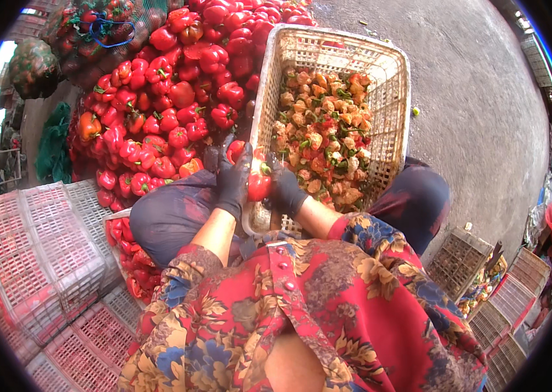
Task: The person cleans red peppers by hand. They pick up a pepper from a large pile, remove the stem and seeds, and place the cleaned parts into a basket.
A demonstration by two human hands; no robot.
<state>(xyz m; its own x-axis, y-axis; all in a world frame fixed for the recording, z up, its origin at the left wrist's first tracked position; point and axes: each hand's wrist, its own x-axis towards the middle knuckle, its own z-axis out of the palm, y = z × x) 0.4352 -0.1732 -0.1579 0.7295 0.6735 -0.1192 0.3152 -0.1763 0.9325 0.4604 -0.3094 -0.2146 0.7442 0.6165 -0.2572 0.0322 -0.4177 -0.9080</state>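
Note:
My left hand [233, 174], in a dark glove, has one red bell pepper [235, 151] between its thumb and fingers. Another red bell pepper with a green stem [259, 186] is held between my two hands. My right hand [283, 188], gloved too, grips this pepper from the right, its fingers by the stem. A brown strip [275, 220] shows below the right palm; whether it is a tool handle I cannot tell. Under and beyond the hands stands a pale plastic crate [388, 98], partly filled with pepper cores [325, 127] with seeds and stems.
A large heap of red bell peppers [173, 117] lies left of the crate. Stacked plastic crates [45, 245] stand at my left, beside a crate of cut red peppers [143, 274]. Full mesh sacks [36, 68] are at the far left. More crates [462, 259] stand at right.

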